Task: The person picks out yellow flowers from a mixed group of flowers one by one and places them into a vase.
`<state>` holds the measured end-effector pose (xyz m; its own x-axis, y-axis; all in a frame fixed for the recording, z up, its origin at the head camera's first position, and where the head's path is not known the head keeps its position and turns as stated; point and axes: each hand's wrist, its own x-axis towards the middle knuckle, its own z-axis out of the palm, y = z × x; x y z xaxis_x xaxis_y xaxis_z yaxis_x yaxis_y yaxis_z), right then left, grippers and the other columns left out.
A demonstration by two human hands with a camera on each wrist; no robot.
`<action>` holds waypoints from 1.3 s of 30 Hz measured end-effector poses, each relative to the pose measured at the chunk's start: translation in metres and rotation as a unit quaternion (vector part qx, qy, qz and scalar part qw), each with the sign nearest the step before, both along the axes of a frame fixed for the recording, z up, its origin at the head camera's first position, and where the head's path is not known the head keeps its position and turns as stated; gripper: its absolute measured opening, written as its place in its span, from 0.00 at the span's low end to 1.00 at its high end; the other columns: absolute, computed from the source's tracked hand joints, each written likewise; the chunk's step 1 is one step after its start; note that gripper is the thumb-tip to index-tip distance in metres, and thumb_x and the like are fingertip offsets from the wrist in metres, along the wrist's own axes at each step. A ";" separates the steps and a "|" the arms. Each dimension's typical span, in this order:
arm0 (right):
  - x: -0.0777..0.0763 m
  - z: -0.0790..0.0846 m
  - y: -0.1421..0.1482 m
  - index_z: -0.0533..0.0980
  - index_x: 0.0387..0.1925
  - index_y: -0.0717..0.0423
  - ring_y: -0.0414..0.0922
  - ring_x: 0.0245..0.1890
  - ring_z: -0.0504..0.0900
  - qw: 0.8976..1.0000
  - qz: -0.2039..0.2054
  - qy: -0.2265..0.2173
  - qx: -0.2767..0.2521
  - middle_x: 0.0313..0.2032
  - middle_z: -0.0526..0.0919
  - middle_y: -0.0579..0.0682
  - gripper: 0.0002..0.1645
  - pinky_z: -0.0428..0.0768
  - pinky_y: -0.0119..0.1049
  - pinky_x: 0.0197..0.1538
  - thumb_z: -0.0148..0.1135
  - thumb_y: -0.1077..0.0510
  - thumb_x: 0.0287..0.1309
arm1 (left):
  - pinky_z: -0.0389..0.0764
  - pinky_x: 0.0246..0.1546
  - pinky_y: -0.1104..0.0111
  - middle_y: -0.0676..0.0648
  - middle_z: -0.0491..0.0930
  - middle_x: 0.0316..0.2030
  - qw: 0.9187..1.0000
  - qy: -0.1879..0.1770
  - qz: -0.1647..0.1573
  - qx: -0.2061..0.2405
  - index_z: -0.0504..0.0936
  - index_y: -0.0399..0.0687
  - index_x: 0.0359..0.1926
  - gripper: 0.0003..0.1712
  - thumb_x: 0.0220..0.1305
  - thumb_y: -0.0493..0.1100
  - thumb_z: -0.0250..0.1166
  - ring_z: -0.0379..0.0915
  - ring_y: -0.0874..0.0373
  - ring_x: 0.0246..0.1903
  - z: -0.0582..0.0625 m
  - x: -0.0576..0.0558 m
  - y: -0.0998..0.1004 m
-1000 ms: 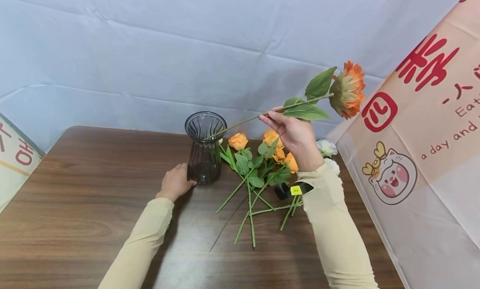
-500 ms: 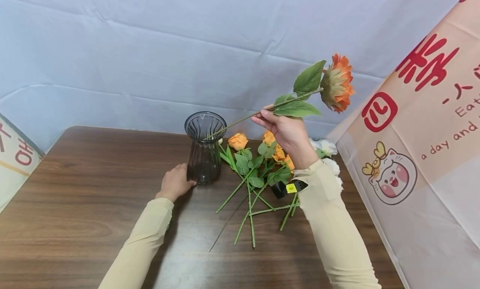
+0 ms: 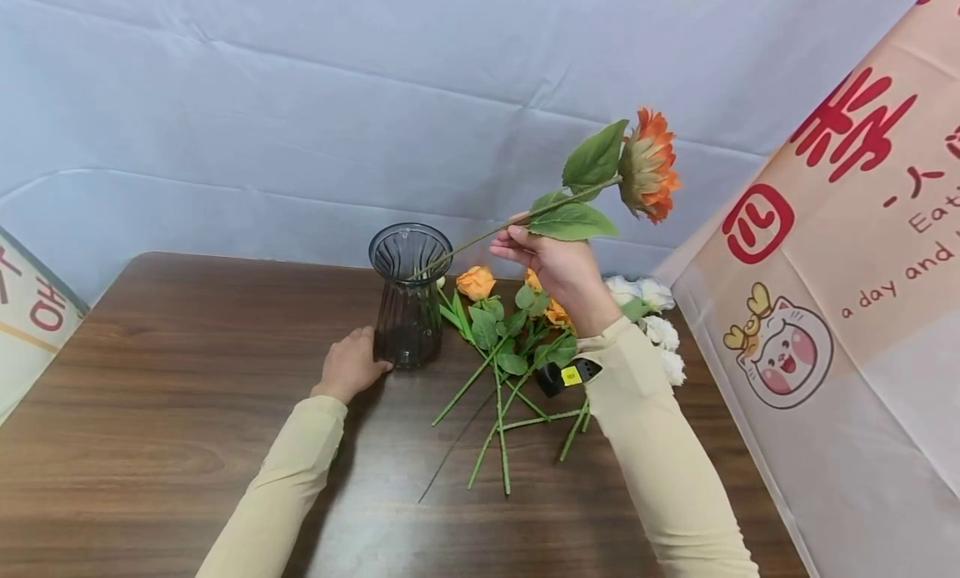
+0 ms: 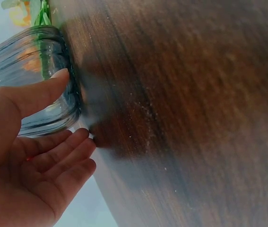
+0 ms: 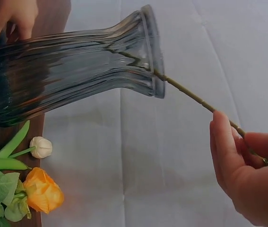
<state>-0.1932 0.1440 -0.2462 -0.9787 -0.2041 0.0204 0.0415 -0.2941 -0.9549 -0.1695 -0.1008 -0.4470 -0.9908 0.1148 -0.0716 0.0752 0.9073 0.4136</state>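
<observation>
A smoky grey, ribbed glass vase point(image 3: 408, 311) stands upright on the table. My left hand point(image 3: 351, 365) holds it low at its left side, with the thumb point(image 4: 48, 90) against the glass and the other fingers around the base. Above the table to the right, my right hand point(image 3: 562, 269) pinches the stem of a large orange flower point(image 3: 651, 165) with broad green leaves. The stem slants down leftward, and its end is inside the vase's mouth, as the right wrist view also shows. The bloom points up and to the right, away from the vase.
Several orange roses point(image 3: 476, 283) lie right of the vase on the wooden table point(image 3: 187, 394), their green stems crossing toward me. White flowers point(image 3: 660, 332) lie behind my right forearm. A white bud point(image 5: 41, 147) shows by the vase. Pale cloth hangs behind the table.
My right hand has moved left, carrying the orange flower's bloom toward the vase. The stem's end stays in the vase mouth. My left hand and the vase have not moved.
</observation>
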 end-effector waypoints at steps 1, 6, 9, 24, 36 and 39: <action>0.000 -0.001 -0.001 0.72 0.33 0.66 0.48 0.30 0.81 1.000 0.003 0.002 0.011 0.27 0.78 0.58 0.08 0.78 0.43 0.47 0.48 0.76 0.58 | 0.71 0.46 0.48 0.31 0.73 0.47 1.000 0.001 0.000 0.001 0.67 0.26 0.54 0.37 0.53 0.49 0.68 0.71 0.36 0.45 0.000 0.000 0.000; 0.000 -0.004 -0.004 0.71 0.37 0.65 0.48 0.30 0.82 0.999 0.014 0.009 0.050 0.29 0.78 0.57 0.07 0.76 0.46 0.49 0.48 0.74 0.60 | 0.72 0.45 0.48 0.31 0.73 0.46 1.000 0.002 -0.001 0.003 0.67 0.26 0.54 0.36 0.53 0.48 0.68 0.71 0.36 0.44 0.001 0.001 0.000; -0.001 -0.006 -0.006 0.71 0.38 0.65 0.47 0.30 0.81 0.998 0.021 0.011 0.066 0.29 0.78 0.57 0.07 0.76 0.47 0.49 0.48 0.73 0.61 | 0.71 0.46 0.48 0.31 0.73 0.47 1.000 0.002 -0.002 0.002 0.67 0.25 0.54 0.36 0.53 0.48 0.67 0.71 0.36 0.44 0.001 0.001 0.000; -0.003 -0.022 -0.019 0.71 0.38 0.70 0.46 0.30 0.81 0.985 0.055 0.005 0.161 0.27 0.77 0.54 0.06 0.77 0.46 0.47 0.49 0.69 0.63 | 0.71 0.46 0.48 0.31 0.73 0.48 1.000 0.004 0.003 0.002 0.66 0.26 0.55 0.36 0.54 0.48 0.67 0.71 0.36 0.45 0.002 0.002 0.000; 0.000 -0.041 -0.019 0.71 0.42 0.69 0.50 0.32 0.81 0.974 0.100 -0.023 0.200 0.31 0.79 0.59 0.08 0.77 0.50 0.45 0.50 0.70 0.62 | 0.72 0.45 0.48 0.31 0.73 0.47 1.000 0.014 0.001 0.008 0.67 0.26 0.54 0.36 0.53 0.48 0.68 0.71 0.35 0.44 0.000 0.003 0.000; 0.001 -0.044 -0.016 0.70 0.45 0.70 0.48 0.30 0.81 0.974 0.092 -0.046 0.201 0.32 0.79 0.59 0.11 0.78 0.50 0.45 0.50 0.70 0.61 | 0.72 0.45 0.48 0.31 0.73 0.47 1.000 0.014 0.002 0.008 0.67 0.26 0.54 0.36 0.53 0.48 0.68 0.71 0.36 0.44 0.000 0.003 -0.001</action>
<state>-0.1918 0.1284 -0.2902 -0.9185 -0.3504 -0.1832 0.1489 0.1229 -0.9812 -0.1669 -0.1013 -0.4471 -0.9928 0.1119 -0.0418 0.0835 0.9006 0.4266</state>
